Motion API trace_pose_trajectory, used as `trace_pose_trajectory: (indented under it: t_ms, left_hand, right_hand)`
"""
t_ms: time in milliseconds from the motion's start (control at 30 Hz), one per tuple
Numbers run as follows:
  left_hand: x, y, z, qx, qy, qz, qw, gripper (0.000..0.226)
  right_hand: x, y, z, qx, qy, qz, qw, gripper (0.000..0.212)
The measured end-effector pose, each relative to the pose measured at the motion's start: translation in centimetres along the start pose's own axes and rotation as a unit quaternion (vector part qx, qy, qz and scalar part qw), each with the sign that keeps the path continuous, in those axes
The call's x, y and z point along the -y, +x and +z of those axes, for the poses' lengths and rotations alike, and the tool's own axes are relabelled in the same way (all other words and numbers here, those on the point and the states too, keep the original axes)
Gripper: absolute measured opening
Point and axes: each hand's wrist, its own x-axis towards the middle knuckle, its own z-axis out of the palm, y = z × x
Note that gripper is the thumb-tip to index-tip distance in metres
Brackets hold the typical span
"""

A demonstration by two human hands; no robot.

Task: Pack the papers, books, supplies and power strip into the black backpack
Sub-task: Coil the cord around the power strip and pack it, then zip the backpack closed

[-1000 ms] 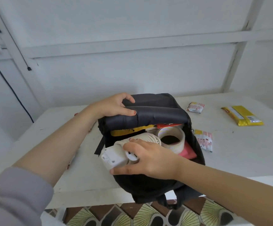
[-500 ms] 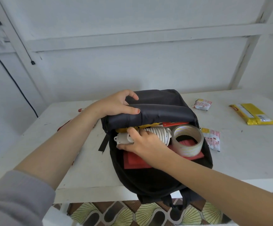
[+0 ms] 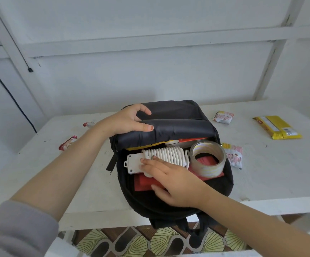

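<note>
while the left hand pinches the black fabric flap of the black backpack and holds the mouth wide, the right hand lies flat and open on the white power strip with its cord wound around it, fingertips pressing it down, nothing gripped. the strip sits inside the bag's opening, across the top of the load, with its plug end pointing left. to do this well, i'd say push evenly along the body rather than on the cord loops, so the winding doesn't slip off, and keep that flap lifted until the strip is below the rim.

inside the bag, a roll of clear packing tape stands just beside the strip on the right, touching the cord. both rest on a flat red book or folder. behind them, under the flap, a yellow edge and a red-and-white edge show, too hidden to name. out on the white table lie small red-and-white snack packets and a yellow wrapped packet, well apart from the opening.
</note>
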Motion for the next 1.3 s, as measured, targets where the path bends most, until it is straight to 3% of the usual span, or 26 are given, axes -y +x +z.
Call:
trace_pose_trajectory:
  t_ms: [100,267,433,500,600,667,767,833,900,1000,1133,1300]
  left_hand:
    - [0.1,-0.3,0.4,0.004,-0.008,-0.004,1.0,0.051]
    - [0.1,-1.2,1.3,-0.009,-0.012,-0.014,1.0,0.052]
    - [0.5,-2.3,2.6,-0.038,-0.04,-0.02,0.998,0.067]
    - [0.3,-2.7,3.0,-0.09,-0.098,-0.031,0.991,0.075]
    - [-0.6,-3.6,3.3,-0.146,-0.181,-0.085,0.969,0.063]
    - [-1.0,-4.6,3.2,-0.133,-0.254,-0.099,0.953,0.052]
    - [-2.1,-7.0,3.6,-0.073,-0.282,-0.072,0.954,0.044]
    - [-2.4,-8.3,4.9,-0.046,-0.215,-0.047,0.974,0.028]
    - [-1.7,-9.0,7.3,-0.078,-0.133,0.012,0.988,0.02]
    - [0.1,-9.9,10.7,-0.191,0.065,0.114,0.973,0.046]
    - [2.0,-10.0,13.4,-0.2,0.234,0.158,0.938,0.053]
    - [2.0,-10.1,14.2,-0.261,0.217,0.174,0.924,0.045]
  right_hand:
    - [0.5,-0.7,0.1,0.0,0.017,0.007,1.0,0.044]
    - [1.8,-0.7,-2.2,-0.028,0.135,0.052,0.989,0.041]
    - [0.7,-0.5,-6.5,-0.269,0.116,0.061,0.954,0.033]
    - [-0.9,-0.1,-8.2,-0.327,0.085,0.135,0.931,0.034]
    - [-3.0,0.1,-10.0,-0.305,0.117,0.302,0.896,0.039]
    - [-4.0,-0.3,-10.6,-0.29,0.199,0.37,0.86,0.038]
    - [-4.3,-1.3,-10.6,-0.302,0.295,0.374,0.826,0.032]
    - [-3.6,-2.2,-9.7,-0.267,0.336,0.358,0.829,0.026]
    - [-2.9,-3.8,-8.1,-0.229,0.271,0.336,0.872,0.017]
    - [-2.0,-6.2,-5.1,-0.171,0.088,0.276,0.942,0.053]
    - [-1.9,-7.9,-2.1,-0.102,-0.029,0.283,0.953,0.065]
    - [-2.1,-7.9,-1.7,-0.11,-0.02,0.277,0.954,0.065]
